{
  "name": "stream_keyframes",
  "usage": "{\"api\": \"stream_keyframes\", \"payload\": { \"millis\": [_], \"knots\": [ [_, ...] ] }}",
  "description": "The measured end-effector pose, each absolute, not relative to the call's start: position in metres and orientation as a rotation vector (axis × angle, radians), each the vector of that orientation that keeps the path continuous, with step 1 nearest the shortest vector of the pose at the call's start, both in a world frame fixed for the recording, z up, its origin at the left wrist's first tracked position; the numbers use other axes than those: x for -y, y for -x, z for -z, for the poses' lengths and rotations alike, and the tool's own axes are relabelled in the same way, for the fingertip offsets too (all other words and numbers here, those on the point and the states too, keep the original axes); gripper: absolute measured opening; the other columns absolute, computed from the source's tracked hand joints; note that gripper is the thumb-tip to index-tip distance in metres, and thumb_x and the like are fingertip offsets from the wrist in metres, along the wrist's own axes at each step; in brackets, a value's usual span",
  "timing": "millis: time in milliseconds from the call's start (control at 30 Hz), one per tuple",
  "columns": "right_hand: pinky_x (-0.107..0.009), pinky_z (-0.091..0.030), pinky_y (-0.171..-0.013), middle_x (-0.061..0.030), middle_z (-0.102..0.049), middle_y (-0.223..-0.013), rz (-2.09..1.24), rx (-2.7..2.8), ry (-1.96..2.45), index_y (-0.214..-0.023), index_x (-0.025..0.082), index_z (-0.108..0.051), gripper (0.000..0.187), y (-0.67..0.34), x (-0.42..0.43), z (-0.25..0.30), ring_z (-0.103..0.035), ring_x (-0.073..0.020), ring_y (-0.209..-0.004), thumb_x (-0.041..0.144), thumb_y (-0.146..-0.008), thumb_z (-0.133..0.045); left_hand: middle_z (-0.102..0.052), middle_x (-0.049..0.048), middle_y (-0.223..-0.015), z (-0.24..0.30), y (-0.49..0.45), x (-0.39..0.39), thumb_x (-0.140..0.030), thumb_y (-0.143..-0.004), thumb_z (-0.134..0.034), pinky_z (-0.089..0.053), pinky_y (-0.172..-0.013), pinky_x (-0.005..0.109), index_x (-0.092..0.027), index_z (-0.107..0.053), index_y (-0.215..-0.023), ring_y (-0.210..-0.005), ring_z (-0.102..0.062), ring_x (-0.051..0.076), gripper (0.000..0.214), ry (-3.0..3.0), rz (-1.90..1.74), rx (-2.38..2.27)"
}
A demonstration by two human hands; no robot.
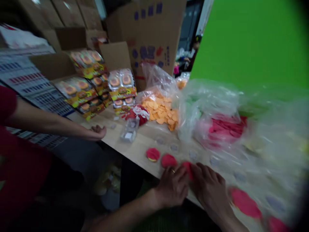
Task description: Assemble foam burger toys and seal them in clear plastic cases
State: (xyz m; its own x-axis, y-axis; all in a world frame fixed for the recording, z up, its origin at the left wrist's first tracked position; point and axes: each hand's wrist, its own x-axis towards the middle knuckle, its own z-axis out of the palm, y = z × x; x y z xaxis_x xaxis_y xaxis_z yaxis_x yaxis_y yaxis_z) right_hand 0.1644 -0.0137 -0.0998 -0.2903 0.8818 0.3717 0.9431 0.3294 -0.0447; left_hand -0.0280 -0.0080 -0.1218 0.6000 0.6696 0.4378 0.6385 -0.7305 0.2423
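Near the table's front edge, my left hand (174, 186) and my right hand (209, 185) come together around a red round piece (188, 170). Curled fingers of my left hand press on its near left side, and the fingers of my right hand are bent against its right side. Both hands cover much of it, and motion blurs them. Two more red round pieces lie to the left, one (153, 154) showing a yellow layer at its lower edge and the other (168, 160) close to my left hand. Right of my right hand lie another red piece (245, 202) and one more (277, 224) at the frame edge.
Small see-through discs (192, 154) form a row on the table (142, 141). Behind are bags of orange pieces (160, 109) and red pieces (225, 127). A plastic box (129, 130) and packs of toy burgers (122, 83) stand left. A co-worker's hand (98, 132) rests at the edge.
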Motion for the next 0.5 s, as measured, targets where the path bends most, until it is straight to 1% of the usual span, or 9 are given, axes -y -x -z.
{"api": "stream_keyframes", "payload": {
  "millis": [100,200,233,300,367,433,500],
  "knots": [
    [-0.046,-0.048,-0.081,-0.0144,-0.066,-0.126,0.279,2.221,1.571,-0.12,0.023,-0.068,0.035,-0.178,0.005,0.118,-0.063,-0.0324,-0.11,0.028,-0.094,-0.045,-0.071,0.0121,-0.12,0.107,0.034,-0.006,-0.028,-0.094,-0.051,-0.049,-0.1,0.041,-0.015,-0.061,-0.124,-0.114,-0.064,0.025,0.035,-2.604,-0.891,-1.133],
    [-0.049,-0.053,-0.079,-0.0133,-0.067,-0.127,0.136,2.153,1.594,-0.118,0.026,-0.072,0.039,-0.196,-0.003,0.131,-0.065,-0.034,-0.11,0.035,-0.094,-0.042,-0.075,0.0096,-0.108,0.08,0.047,-0.041,-0.023,-0.091,-0.053,-0.053,-0.094,0.037,-0.018,-0.066,-0.116,-0.102,-0.069,0.023,0.029,-2.316,-1.124,-1.241],
    [-0.05,-0.055,-0.079,-0.0125,-0.067,-0.127,0.059,2.142,1.61,-0.117,0.027,-0.072,0.04,-0.201,-0.004,0.133,-0.065,-0.0338,-0.11,0.037,-0.094,-0.041,-0.075,0.009,-0.107,0.07,0.051,-0.059,-0.022,-0.091,-0.052,-0.053,-0.093,0.035,-0.018,-0.067,-0.115,-0.101,-0.069,0.022,0.028,-2.187,-1.19,-1.313],
    [-0.049,-0.057,-0.083,-0.0107,-0.068,-0.128,-0.095,2.162,1.618,-0.118,0.029,-0.073,0.042,-0.209,-0.007,0.136,-0.066,-0.0328,-0.113,0.041,-0.094,-0.041,-0.075,0.0074,-0.11,0.049,0.054,-0.105,-0.018,-0.092,-0.048,-0.053,-0.092,0.031,-0.019,-0.068,-0.114,-0.102,-0.069,0.02,0.029,-1.92,-1.197,-1.498],
    [-0.048,-0.058,-0.087,-0.0092,-0.068,-0.129,-0.191,2.2,1.616,-0.122,0.03,-0.072,0.043,-0.211,-0.009,0.136,-0.066,-0.0318,-0.115,0.041,-0.095,-0.04,-0.072,0.0068,-0.122,0.033,0.049,-0.157,-0.015,-0.091,-0.048,-0.047,-0.101,0.03,-0.02,-0.066,-0.117,-0.115,-0.065,0.019,0.032,-1.746,-0.994,-1.683],
    [-0.046,-0.059,-0.087,-0.009,-0.068,-0.13,-0.224,2.229,1.602,-0.124,0.03,-0.072,0.044,-0.209,-0.009,0.134,-0.067,-0.0311,-0.114,0.04,-0.095,-0.04,-0.071,0.0146,-0.122,0.024,0.038,-0.207,-0.017,-0.092,-0.048,-0.047,-0.101,0.035,-0.015,-0.068,-0.113,-0.118,-0.064,0.025,0.029,-1.644,-0.892,-1.762],
    [-0.044,-0.06,-0.084,-0.0095,-0.068,-0.128,-0.205,2.215,1.593,-0.124,0.029,-0.072,0.044,-0.204,-0.007,0.133,-0.068,-0.0308,-0.111,0.038,-0.094,-0.041,-0.069,0.0221,-0.121,0.021,0.022,-0.245,-0.024,-0.092,-0.052,-0.048,-0.098,0.039,-0.009,-0.069,-0.109,-0.12,-0.063,0.032,0.028,-1.557,-0.814,-1.8]
  ]
}}
